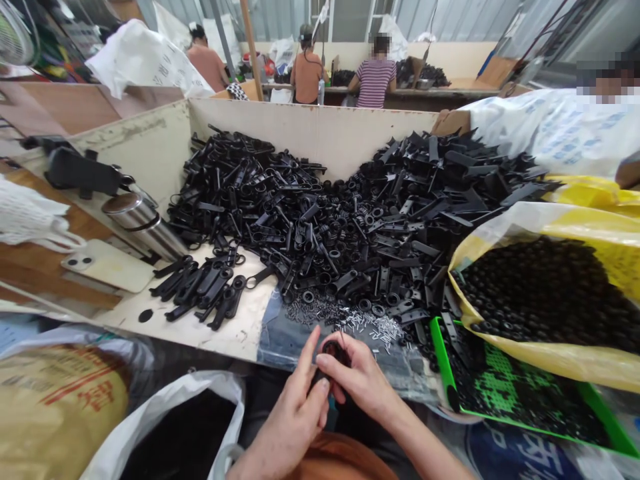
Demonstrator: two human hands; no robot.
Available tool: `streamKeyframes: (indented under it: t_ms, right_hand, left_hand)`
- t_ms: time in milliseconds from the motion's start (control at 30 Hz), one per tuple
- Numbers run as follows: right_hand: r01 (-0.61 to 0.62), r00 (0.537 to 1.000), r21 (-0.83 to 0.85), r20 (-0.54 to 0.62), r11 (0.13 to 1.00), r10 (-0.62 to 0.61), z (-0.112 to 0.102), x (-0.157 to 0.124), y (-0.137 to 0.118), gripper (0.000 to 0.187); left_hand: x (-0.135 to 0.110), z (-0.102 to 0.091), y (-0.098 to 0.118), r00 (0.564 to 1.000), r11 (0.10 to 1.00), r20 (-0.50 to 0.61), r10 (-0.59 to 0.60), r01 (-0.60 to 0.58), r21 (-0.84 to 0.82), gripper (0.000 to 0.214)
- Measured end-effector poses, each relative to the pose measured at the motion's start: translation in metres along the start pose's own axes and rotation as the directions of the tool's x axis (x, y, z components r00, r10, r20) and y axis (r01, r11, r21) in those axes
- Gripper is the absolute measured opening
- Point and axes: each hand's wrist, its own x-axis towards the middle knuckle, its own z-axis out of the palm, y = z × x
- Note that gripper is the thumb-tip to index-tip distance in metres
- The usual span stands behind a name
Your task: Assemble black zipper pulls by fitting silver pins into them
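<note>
My left hand (300, 400) and my right hand (357, 370) meet at the table's front edge around a small black plastic part (336, 349) with a round end. The right thumb and fingers close on the round end. My left thumb and lower fingers pinch its lower portion, while the left index finger points forward. Most of the part is hidden by the fingers. Just beyond lie loose silver pins (377, 327) and small dark springs or screws (310, 311), which I cannot tell apart, on a blue cloth (280, 333).
A big heap of black plastic parts (300, 213) fills the walled table. Assembled-looking black pieces (210, 287), a phone (107, 265) and a steel flask (145, 227) are left. At right are a yellow bag (500, 343) and a green tray (445, 373). Several people work behind.
</note>
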Motion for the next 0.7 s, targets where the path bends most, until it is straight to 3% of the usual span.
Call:
streamKeyframes:
  t_ms: [67,133,233,300,467,633,700]
  right_hand:
    - [0.004,1.000,0.016,-0.020,1.000,-0.003,-0.002,0.001,-0.002,0.032]
    - [0.039,0.997,0.022,-0.066,0.999,-0.038,-0.006,0.001,-0.006,0.033]
    - [0.112,0.982,-0.033,-0.147,0.993,-0.116,-0.010,0.000,-0.013,0.031]
    - [0.114,0.980,-0.037,-0.161,0.993,-0.118,-0.009,0.001,-0.013,0.031]
    - [0.015,0.982,0.139,-0.187,0.990,0.011,0.006,0.001,-0.003,0.044]
    - [-0.096,0.984,0.250,-0.120,0.964,0.129,0.019,0.000,0.009,0.050]
    - [-0.105,0.985,0.234,-0.110,0.966,0.133,0.022,0.009,0.009,0.049]
  left_hand:
    - [0.002,-0.002,0.006,0.997,1.000,0.075,-0.011,0.011,-0.005,0.074]
    - [0.002,-0.007,0.015,0.996,0.991,0.067,0.066,-0.074,0.115,0.069]
    - [0.001,-0.014,0.026,0.972,0.890,0.016,0.233,-0.219,0.399,0.028]
    - [0.000,-0.015,0.026,0.959,0.840,0.004,0.282,-0.249,0.482,0.029]
    - [0.001,-0.008,0.015,0.936,0.885,-0.172,0.305,-0.212,0.415,0.033]
    - [0.001,-0.008,0.010,0.935,0.902,-0.154,0.320,-0.250,0.352,0.034]
    - [0.004,-0.011,0.007,0.916,0.908,-0.222,0.335,-0.250,0.337,0.034]
